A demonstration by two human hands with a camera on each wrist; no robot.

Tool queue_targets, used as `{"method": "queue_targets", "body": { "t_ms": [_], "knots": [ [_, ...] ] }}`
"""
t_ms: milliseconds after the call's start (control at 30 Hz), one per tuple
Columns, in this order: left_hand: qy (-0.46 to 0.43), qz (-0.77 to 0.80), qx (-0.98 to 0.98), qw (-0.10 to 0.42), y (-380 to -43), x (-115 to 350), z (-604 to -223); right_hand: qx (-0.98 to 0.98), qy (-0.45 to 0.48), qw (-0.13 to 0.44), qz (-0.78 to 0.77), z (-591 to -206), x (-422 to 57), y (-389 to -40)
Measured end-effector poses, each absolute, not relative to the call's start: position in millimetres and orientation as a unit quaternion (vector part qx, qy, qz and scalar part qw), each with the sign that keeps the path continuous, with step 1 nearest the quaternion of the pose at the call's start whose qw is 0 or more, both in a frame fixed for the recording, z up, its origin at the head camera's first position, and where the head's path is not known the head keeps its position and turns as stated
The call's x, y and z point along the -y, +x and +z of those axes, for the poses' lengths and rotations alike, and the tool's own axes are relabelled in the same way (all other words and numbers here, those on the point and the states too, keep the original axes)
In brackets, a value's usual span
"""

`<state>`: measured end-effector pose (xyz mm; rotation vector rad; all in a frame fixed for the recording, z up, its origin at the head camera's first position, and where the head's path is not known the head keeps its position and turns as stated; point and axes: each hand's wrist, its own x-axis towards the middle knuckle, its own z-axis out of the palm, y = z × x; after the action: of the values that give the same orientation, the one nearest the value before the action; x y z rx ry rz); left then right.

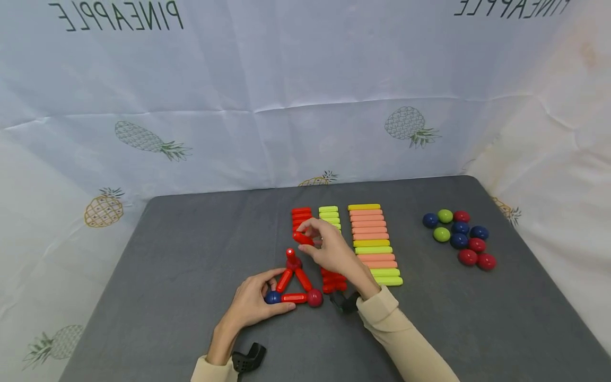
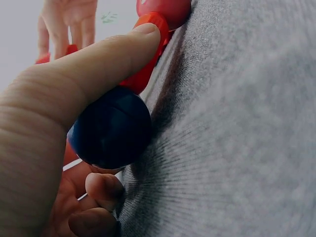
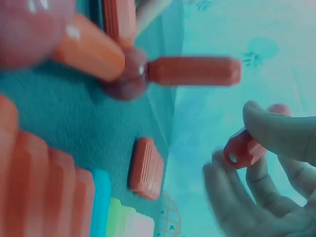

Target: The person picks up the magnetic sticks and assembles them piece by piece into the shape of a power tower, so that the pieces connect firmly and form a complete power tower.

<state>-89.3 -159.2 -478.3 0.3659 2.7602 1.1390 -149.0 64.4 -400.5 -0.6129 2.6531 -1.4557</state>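
Note:
A flat triangle of red sticks [image 1: 294, 298] lies on the table, with a blue ball [image 1: 273, 297] at its left corner and a red ball [image 1: 314, 297] at its right. From the far corner's red ball [image 3: 129, 74], another red stick [image 1: 290, 255] stands upright. My left hand [image 1: 253, 301] grips the triangle at the blue ball [image 2: 112, 127], its thumb on the near stick. Above the table, to the right of the upright stick, my right hand [image 1: 332, 250] pinches a loose red stick [image 3: 242, 149] between thumb and fingers, touching nothing else.
Rows of short red sticks [image 1: 302, 211], short lime sticks [image 1: 328, 209] and longer yellow, peach and green sticks [image 1: 369, 225] lie behind and right of the triangle. Blue, green and red balls [image 1: 460, 241] cluster at the right. A pineapple-print cloth [image 1: 267, 143] hangs behind the grey table [image 1: 200, 244].

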Motion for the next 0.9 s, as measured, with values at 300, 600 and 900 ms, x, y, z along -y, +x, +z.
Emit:
{"method": "queue_targets", "body": {
  "t_ms": [300,600,900],
  "knots": [
    [0.108,0.383,-0.915,0.07,-89,159,-478,-0.842,-0.211,0.025,-0.497,-410,-78,-116],
    [0.105,0.388,-0.913,0.067,-89,159,-478,-0.829,-0.236,0.1,-0.497,-427,-87,-95],
    [0.106,0.393,-0.911,0.069,-89,159,-479,-0.818,-0.231,0.145,-0.505,-429,-88,-89]
  ]
}}
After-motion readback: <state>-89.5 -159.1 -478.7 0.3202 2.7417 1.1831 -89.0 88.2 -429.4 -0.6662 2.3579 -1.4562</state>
